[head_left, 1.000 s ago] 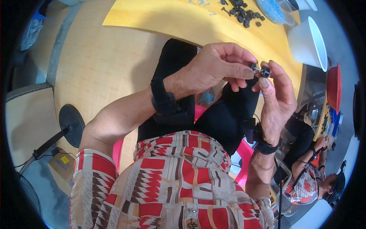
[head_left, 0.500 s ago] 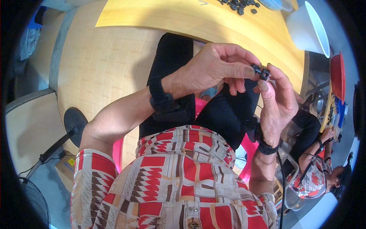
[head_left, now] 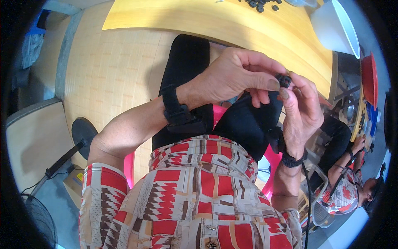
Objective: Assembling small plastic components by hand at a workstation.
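A small black plastic part (head_left: 284,80), shaped like a cord lock, is held between both hands above my lap, close to the table's near edge. My left hand (head_left: 236,76) pinches it from the left with thumb and forefinger, the other fingers curled beneath. From the right, the thumb and forefinger of my right hand (head_left: 303,103) close on its other end. Fingertips cover much of the part, so its finer shape is hard to make out.
Several small black pieces (head_left: 260,6) lie on the yellow table (head_left: 186,16). A white tub (head_left: 333,29) stands at the table's right end, with a red basin (head_left: 369,81) beyond it. Another person (head_left: 342,186) sits to the right. A black-stemmed stand (head_left: 62,162) is at left.
The black part's two ends, with a spring-like piece showing between them earlier, now sit pressed close together. The hands have drawn slightly nearer each other.
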`<state>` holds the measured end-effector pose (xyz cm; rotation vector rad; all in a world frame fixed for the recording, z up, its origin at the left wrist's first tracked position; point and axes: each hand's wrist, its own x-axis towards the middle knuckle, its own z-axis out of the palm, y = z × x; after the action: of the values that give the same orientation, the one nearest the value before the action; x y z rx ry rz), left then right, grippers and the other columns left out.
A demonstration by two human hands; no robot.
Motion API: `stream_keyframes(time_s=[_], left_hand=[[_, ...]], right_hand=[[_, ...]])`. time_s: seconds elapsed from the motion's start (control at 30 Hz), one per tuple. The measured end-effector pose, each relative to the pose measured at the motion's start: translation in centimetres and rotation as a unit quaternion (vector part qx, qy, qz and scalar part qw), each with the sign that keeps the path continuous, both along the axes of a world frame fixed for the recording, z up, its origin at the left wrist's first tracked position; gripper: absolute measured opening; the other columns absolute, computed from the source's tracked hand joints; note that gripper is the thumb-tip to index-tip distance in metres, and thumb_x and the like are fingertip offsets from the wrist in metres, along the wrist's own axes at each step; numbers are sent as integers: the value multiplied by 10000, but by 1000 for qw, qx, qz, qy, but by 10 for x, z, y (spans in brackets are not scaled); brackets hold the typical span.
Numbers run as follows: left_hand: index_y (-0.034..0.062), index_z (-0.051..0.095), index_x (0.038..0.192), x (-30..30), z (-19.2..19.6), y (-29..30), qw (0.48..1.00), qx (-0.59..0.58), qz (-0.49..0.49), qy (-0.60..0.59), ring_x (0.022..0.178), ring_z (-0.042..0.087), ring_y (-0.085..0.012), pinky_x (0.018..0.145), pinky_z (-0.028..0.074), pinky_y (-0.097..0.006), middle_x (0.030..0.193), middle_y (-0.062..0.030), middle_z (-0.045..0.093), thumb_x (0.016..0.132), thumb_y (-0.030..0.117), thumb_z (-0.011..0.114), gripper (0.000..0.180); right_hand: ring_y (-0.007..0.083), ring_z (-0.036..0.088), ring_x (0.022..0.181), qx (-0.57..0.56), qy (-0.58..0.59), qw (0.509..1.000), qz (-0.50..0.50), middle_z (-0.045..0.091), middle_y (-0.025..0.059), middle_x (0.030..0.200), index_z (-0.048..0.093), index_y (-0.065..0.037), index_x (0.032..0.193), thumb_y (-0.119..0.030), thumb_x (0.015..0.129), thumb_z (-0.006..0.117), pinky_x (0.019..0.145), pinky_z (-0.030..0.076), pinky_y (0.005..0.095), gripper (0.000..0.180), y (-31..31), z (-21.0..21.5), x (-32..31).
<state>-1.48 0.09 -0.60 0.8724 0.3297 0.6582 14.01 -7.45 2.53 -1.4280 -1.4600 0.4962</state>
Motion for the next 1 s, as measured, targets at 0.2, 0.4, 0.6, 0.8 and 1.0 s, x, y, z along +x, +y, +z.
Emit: stream_keyframes(time_s=[0.2, 0.4, 0.6, 0.8, 1.0], left_hand=[[25, 575, 1064, 4, -1, 0, 1000, 11, 19, -17, 551, 591, -103, 473, 496, -201, 706, -65, 607, 813, 79, 604, 259], [6, 567, 1064, 2, -6, 2, 999, 50, 16, -6, 555, 594, -105, 472, 498, -203, 711, -72, 609, 822, 96, 595, 259], [-8, 566, 1056, 5, -6, 2, 999, 29, 18, -24, 563, 600, -114, 484, 503, -205, 727, -79, 621, 826, 89, 588, 251], [-11, 566, 1054, 5, -4, 2, 999, 33, 29, 2, 586, 600, -107, 498, 504, -206, 766, -81, 623, 817, 85, 599, 257], [-10, 567, 1041, 4, -3, 1, 999, 32, 30, 0, 594, 595, -101, 502, 497, -202, 760, -74, 617, 810, 81, 610, 252]], right_hand=[[112, 533, 759, -16, -24, 999, -16, 598, 60, 883, 623, -2, 974, -66, 702, 712, 678, 430, 217, 293, -1, 1, 2], [106, 505, 726, -7, 8, 1000, -7, 581, 57, 875, 615, 4, 993, -45, 711, 699, 648, 413, 210, 298, -1, -4, 1], [101, 524, 758, -2, 42, 999, -22, 574, 69, 924, 602, 5, 1011, 19, 718, 673, 635, 447, 199, 301, -4, -6, 1], [103, 541, 776, 11, 48, 998, -24, 583, 82, 949, 592, 9, 1021, 22, 715, 679, 651, 466, 207, 319, -4, -4, 6], [101, 544, 748, 6, 41, 999, -29, 603, 73, 906, 607, 3, 994, -7, 705, 698, 648, 460, 208, 303, -5, -5, 6]])
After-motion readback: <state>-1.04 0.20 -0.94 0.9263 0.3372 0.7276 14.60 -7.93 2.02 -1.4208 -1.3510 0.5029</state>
